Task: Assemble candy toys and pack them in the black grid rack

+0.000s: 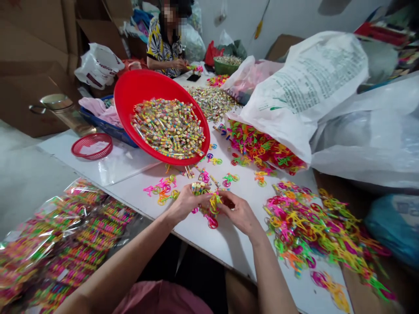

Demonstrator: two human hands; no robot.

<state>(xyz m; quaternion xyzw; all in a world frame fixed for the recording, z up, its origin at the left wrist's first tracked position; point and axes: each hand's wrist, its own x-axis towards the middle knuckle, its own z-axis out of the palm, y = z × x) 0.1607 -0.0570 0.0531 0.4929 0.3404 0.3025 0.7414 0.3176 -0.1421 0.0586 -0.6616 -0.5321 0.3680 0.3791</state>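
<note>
Near the front edge of the white table, my left hand (188, 204) is closed around a bundle of small candy-filled tubes (199, 187). My right hand (238, 213) pinches a yellow plastic piece (215, 201) between thumb and fingers, close beside the left fingertips. Pink plastic pieces (212, 221) show just below, between the hands. Beyond the hands, a tilted red basin (122, 93) holds many of the same tubes. Loose coloured bicycle-shaped pieces (162, 189) lie on the table around both hands.
A white sack (294, 91) spills coloured pieces at the back right. A large pile of pieces (304, 222) covers the right side. At left are a small red basket (91, 147), a glass mug (65, 109) and filled packets (81, 244). Another person (165, 48) sits across the table.
</note>
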